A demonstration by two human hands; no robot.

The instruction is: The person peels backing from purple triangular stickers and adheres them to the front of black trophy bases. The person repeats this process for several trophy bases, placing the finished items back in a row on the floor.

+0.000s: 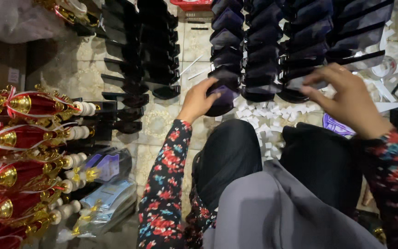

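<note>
My left hand (202,97) pinches a black base (222,102) with a purple film, at the near end of a row of bases (229,41) running away from my grip. My right hand (346,99) hovers with fingers spread over the next rows, holding nothing. I judge I'm mid-placement; next calls for seating it in line. Paper scraps (272,117) lie between my hands; no containers show their contents.

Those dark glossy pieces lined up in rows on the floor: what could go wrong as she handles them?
The left hand grips one dark piece at the end of a tightly overlapped row; a nudge might topple its neighbours. The right hand reaches over another row and could brush it. Paper scraps underfoot might slip.
</note>
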